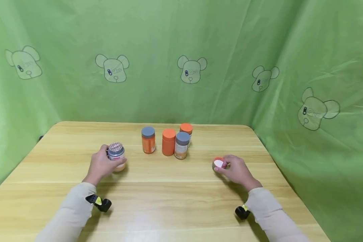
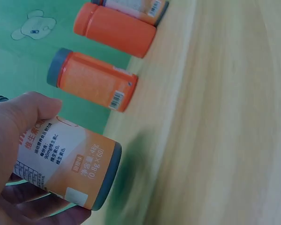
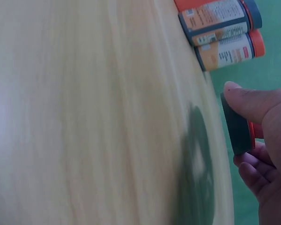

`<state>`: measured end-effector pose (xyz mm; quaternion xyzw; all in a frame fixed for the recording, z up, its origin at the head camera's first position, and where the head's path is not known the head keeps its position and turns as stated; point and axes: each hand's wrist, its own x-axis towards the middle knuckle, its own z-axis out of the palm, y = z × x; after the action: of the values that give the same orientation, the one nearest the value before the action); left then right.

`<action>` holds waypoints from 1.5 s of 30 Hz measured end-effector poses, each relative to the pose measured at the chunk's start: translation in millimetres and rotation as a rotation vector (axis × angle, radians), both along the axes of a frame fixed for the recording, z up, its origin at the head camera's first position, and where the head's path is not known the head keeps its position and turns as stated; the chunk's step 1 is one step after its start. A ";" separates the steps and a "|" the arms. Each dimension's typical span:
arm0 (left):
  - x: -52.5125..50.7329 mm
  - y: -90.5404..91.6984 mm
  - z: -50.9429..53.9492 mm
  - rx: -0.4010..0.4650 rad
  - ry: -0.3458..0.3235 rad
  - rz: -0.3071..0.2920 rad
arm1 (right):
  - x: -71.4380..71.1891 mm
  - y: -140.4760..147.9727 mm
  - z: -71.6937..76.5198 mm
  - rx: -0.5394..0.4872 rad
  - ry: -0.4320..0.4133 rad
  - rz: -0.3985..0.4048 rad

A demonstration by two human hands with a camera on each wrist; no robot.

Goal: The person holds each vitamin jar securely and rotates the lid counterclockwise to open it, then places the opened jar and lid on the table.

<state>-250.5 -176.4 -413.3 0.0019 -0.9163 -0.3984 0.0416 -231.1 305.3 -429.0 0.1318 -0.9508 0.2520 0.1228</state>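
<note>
My left hand (image 1: pixel 101 165) grips a white-and-orange labelled jar (image 2: pixel 68 161) around its side, thumb near the top. The jar has a grey base, and a silvery patterned top shows in the head view. In the left wrist view it is tilted, with its shadow on the table beside it. On the right, my right hand (image 1: pixel 237 172) pinches a round cap piece (image 1: pixel 218 163) between thumb and fingers. Its outside is dark grey with an orange-red edge, and a white inner face points up. Whether it is one cap or two together, I cannot tell.
Behind and between the hands stand an orange jar with a grey lid (image 1: pixel 148 141), an all-orange jar (image 1: pixel 168 143), a grey-lidded labelled jar (image 1: pixel 181 146) and an orange-lidded one (image 1: pixel 186 128) partly behind it. A green curtain (image 1: pixel 157 97) hangs beyond the wooden table (image 1: pixel 169 201).
</note>
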 end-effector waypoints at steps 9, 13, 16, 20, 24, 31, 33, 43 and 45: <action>-2.9 -4.7 -4.1 0.009 -0.017 -0.009 | -2.3 5.5 -0.8 0.013 -0.059 -0.012; -3.6 -5.3 -5.4 0.003 -0.031 -0.015 | -2.5 5.8 -3.6 0.020 -0.090 -0.009; -4.2 -5.0 -6.4 -0.005 -0.042 -0.026 | -2.2 6.9 -6.5 0.027 -0.106 -0.010; -4.1 -4.6 -7.4 0.007 -0.064 -0.031 | -2.0 8.8 -9.5 0.009 -0.145 -0.025; -3.3 -4.7 -9.6 0.015 -0.083 -0.014 | -1.6 9.5 -10.3 -0.009 -0.179 -0.045; -3.6 -3.2 -10.7 0.014 -0.093 0.000 | -2.5 9.4 -11.2 -0.005 -0.178 -0.063; -4.2 -2.3 -10.1 0.013 -0.090 0.002 | -2.6 10.0 -12.1 -0.003 -0.172 -0.061; -2.5 -1.3 -11.0 0.015 -0.093 -0.006 | 2.8 8.5 -17.3 -0.016 -0.116 -0.056; -2.4 -2.2 -10.8 0.011 -0.095 -0.009 | 2.8 7.6 -17.8 -0.013 -0.105 -0.044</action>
<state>-252.9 -178.7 -424.0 0.0169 -0.9150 -0.4030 -0.0037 -228.2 312.8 -446.8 0.0965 -0.9569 0.2622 0.0792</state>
